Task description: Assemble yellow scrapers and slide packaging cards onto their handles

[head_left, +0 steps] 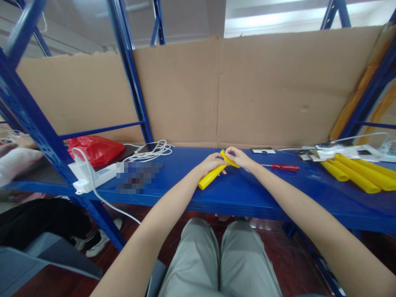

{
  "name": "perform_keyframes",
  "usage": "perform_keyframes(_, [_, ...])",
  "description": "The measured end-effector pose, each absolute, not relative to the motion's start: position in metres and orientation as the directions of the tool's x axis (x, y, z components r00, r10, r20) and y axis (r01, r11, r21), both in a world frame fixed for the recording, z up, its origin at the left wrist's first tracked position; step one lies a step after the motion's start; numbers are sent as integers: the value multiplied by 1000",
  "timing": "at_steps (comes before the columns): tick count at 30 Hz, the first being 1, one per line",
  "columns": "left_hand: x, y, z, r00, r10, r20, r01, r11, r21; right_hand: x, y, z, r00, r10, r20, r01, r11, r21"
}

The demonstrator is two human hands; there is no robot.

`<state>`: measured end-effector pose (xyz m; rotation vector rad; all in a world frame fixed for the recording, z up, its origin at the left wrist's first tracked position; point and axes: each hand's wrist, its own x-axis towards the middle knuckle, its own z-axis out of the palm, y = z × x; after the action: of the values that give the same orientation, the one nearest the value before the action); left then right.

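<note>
A yellow tube-like handle [211,178] lies slantwise in front of me, its near end close to the shelf's front edge. My left hand [213,162] is wrapped round its upper part. At the far end, narrower yellow arms [232,163] stick out crosswise. There my right hand [236,157] is closed, thumb and fingertips pinched on the yellow end; whether a small part sits between them is hidden. Right of my right hand lies a screwdriver with a red see-through handle [285,167], its shaft pointing toward that hand.
Several yellow tubes [361,175] lie on the blue shelf [262,194] at right, beside white papers. A small flat black-and-white item [262,151] lies at the back. At left are a power strip [105,174], white cables [151,152] and a red bag [94,149]. Another person sits far left.
</note>
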<state>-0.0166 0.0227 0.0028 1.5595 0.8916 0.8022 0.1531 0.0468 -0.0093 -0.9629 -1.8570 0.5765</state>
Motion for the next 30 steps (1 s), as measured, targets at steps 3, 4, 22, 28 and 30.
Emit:
perform_keyframes(3, [-17, 22, 3, 474, 880, 26, 133, -101, 986, 154, 46, -9, -267, 824, 499, 374, 566, -735])
perform_keyframes(4, [-17, 23, 3, 472, 882, 24, 138, -101, 985, 154, 46, -9, -270, 828, 491, 376, 560, -739])
perform_keyframes(22, [-17, 18, 5, 476, 879, 28, 147, -111, 983, 153, 47, -11, -254, 869, 424, 366, 493, -789])
perform_keyframes(28, [-19, 18, 5, 480, 876, 44, 148, -131, 980, 152, 54, -15, -186, 912, 365, 299, 407, -863])
perform_keyframes(30, [-19, 19, 4, 481, 876, 48, 146, -134, 980, 153, 56, -17, -177, 912, 369, 292, 407, -866])
